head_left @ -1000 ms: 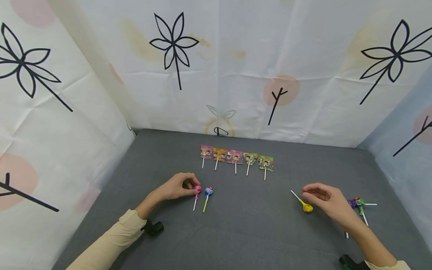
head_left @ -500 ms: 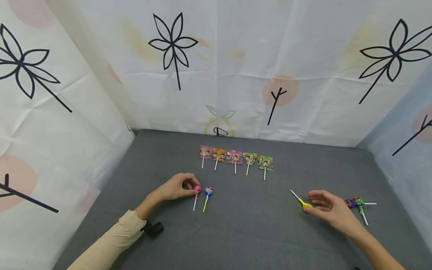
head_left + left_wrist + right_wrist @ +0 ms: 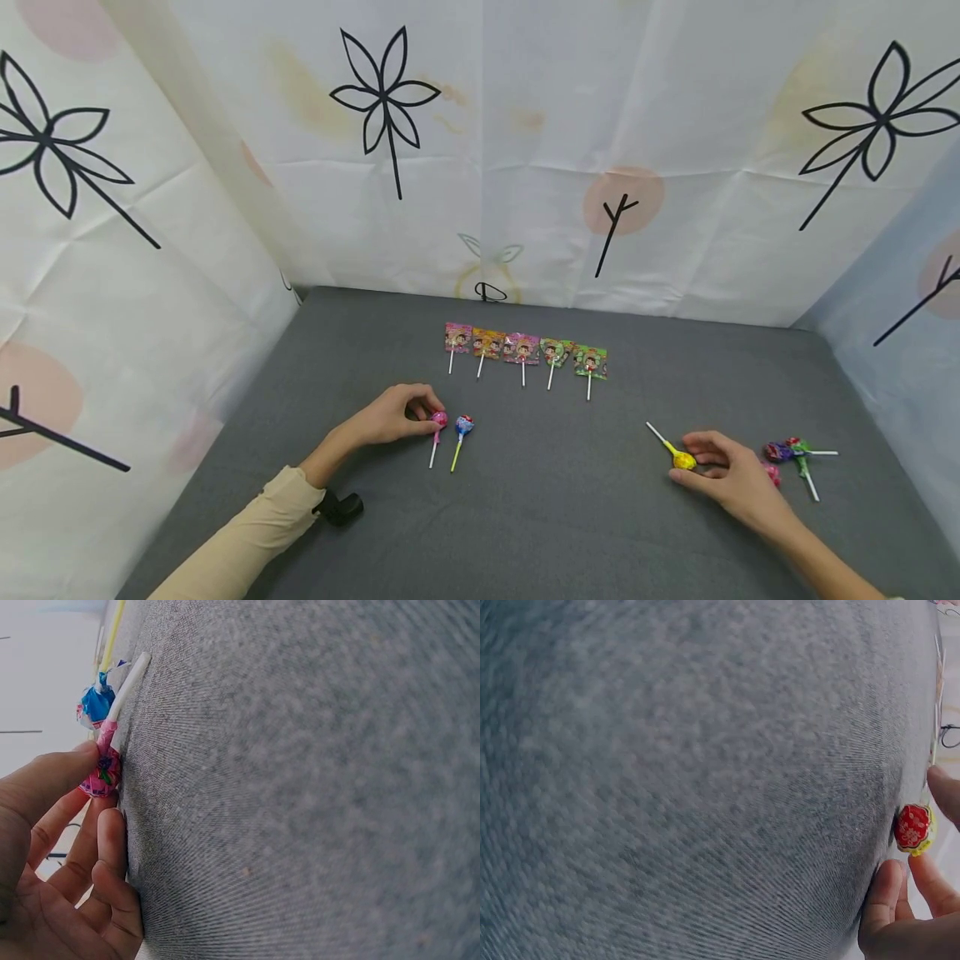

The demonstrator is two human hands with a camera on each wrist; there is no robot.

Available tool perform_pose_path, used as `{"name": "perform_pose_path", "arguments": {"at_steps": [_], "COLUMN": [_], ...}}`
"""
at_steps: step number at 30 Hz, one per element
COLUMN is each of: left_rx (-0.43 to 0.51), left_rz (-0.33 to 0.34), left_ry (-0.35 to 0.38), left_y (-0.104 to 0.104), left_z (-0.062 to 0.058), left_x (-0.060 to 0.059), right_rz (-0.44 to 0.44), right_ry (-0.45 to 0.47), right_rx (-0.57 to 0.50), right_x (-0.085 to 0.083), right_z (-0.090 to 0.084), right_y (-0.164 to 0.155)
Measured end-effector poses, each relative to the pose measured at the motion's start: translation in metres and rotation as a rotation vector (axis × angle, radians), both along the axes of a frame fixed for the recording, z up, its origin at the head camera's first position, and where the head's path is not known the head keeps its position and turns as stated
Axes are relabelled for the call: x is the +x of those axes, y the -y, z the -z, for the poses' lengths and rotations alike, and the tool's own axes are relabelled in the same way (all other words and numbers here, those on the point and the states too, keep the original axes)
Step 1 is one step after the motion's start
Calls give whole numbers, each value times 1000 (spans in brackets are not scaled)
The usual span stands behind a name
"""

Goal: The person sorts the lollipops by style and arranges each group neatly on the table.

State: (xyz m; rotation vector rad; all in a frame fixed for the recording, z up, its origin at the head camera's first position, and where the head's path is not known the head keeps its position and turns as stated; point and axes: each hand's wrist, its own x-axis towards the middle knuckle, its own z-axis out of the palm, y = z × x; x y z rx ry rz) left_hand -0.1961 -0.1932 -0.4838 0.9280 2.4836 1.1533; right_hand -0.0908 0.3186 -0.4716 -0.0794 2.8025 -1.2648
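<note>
In the head view my left hand [image 3: 401, 414] pinches a pink-wrapped lollipop [image 3: 439, 420] by its head, thumb on one side and fingertips on the other. Its white stick points toward the front of the table. Just right of it lies a blue-wrapped lollipop [image 3: 464, 425] with a yellow stick. My right hand [image 3: 731, 472] is around the head of a yellow lollipop [image 3: 683, 460], whose stick points up and left. In the right wrist view that lollipop's red and yellow end [image 3: 914, 827] shows, a fingertip right at it and the thumb apart.
Behind the hands, several flat-packed lollipops [image 3: 522, 349] stand in a row on the grey table [image 3: 540, 517]. Beyond my right hand lie a purple lollipop [image 3: 777, 452], a green one [image 3: 802, 458] and a partly hidden pink one [image 3: 772, 473]. Patterned curtains [image 3: 525, 125] enclose the table.
My right hand reached the yellow lollipop, its thumb covering the head half a second ago; now the thumb sits just in front of it and the head shows. My left hand stays put.
</note>
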Motion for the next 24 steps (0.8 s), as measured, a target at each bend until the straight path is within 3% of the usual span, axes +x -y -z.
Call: {"name": "perform_pose_path", "arguments": {"at_steps": [11, 19, 24], "left_rx": [-1, 6, 6], "left_rz": [5, 7, 4], "left_ry": [-9, 0, -4], "left_y": [1, 1, 1], "left_z": [0, 1, 3], "left_x": [0, -1, -1], "right_rz": [-3, 0, 8], "right_ry": [-10, 0, 46], "right_rx": [40, -33, -142], "right_x": [-1, -3, -3], "right_z": [2, -2, -7], "right_y": [-1, 0, 3]}}
